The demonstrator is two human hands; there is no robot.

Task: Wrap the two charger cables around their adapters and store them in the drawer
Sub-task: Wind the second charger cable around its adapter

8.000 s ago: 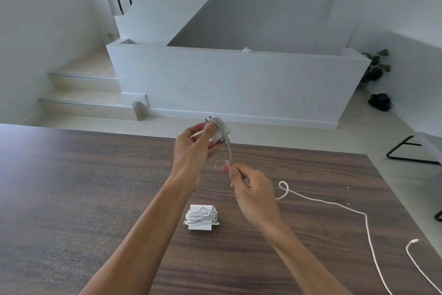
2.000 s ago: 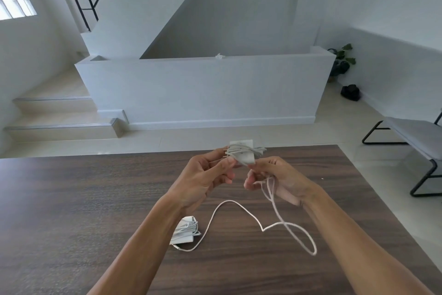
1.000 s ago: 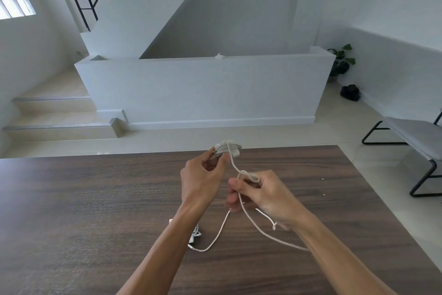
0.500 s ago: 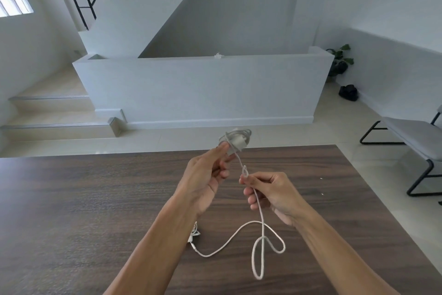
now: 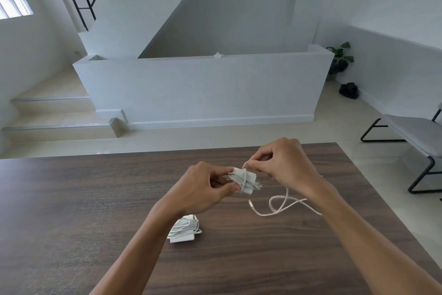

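Note:
My left hand grips a white adapter above the table, with several turns of white cable around it. My right hand pinches that cable just above the adapter. The loose tail hangs below my right hand, loops over the table and ends in a small plug. A second white adapter lies on the dark wooden table beside my left forearm, its cable wound around it. No drawer is in view.
The table's far edge runs just beyond my hands and its right edge slants down to the lower right. A grey bench with black legs stands on the floor to the right. A low white wall and steps lie beyond.
The adapter has come down from the table's far edge to over the table. My right hand rose above it, taking up cable. The loose tail is shorter and lies to the right.

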